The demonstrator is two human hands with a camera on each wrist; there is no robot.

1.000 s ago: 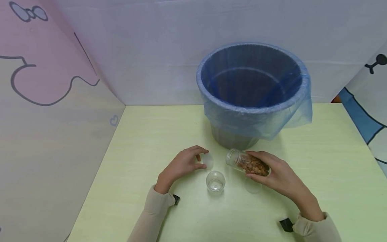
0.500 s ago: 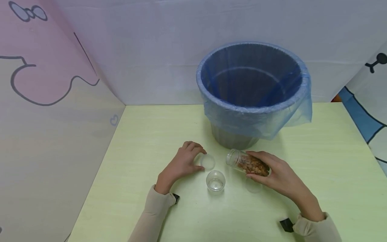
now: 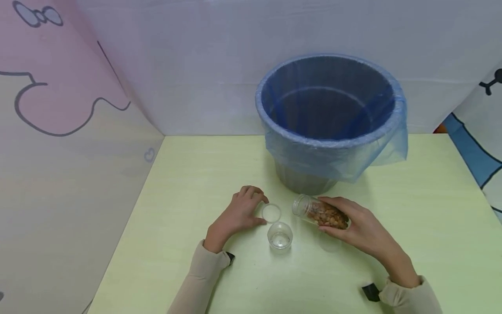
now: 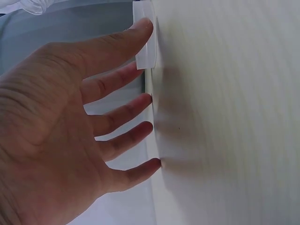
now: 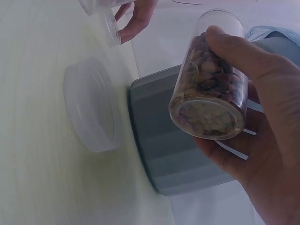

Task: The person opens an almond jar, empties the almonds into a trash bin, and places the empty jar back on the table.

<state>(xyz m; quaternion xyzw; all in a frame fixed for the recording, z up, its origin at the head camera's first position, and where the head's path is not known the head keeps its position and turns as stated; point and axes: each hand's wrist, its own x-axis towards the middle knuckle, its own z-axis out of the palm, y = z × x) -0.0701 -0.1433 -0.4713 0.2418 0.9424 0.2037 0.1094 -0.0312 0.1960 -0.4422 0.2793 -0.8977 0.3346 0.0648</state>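
Observation:
My right hand (image 3: 358,222) holds a clear jar (image 5: 211,75) filled with brown nut- or bean-like pieces. It lies tilted nearly on its side above the table, its uncapped mouth pointing left. My left hand (image 3: 240,211) is at the left edge of a translucent round lid (image 3: 271,213) that lies flat on the table. In the left wrist view its thumb touches the lid (image 4: 146,47), and the other fingers are spread and fairly straight. A small clear jar (image 3: 280,236) stands just in front of that lid. Another translucent lid (image 5: 91,105) lies under the tilted jar.
Behind the hands stands a grey bin (image 3: 306,176) with a blue bag (image 3: 333,159) folded over its rim. The pale yellow table (image 3: 188,174) meets a white cloth wall (image 3: 196,87) at the back and a printed panel (image 3: 98,174) on the left.
The lid by my left hand has gone from tilted between the fingers to flat on the table. The left fingers have spread. My right hand and its jar have barely moved.

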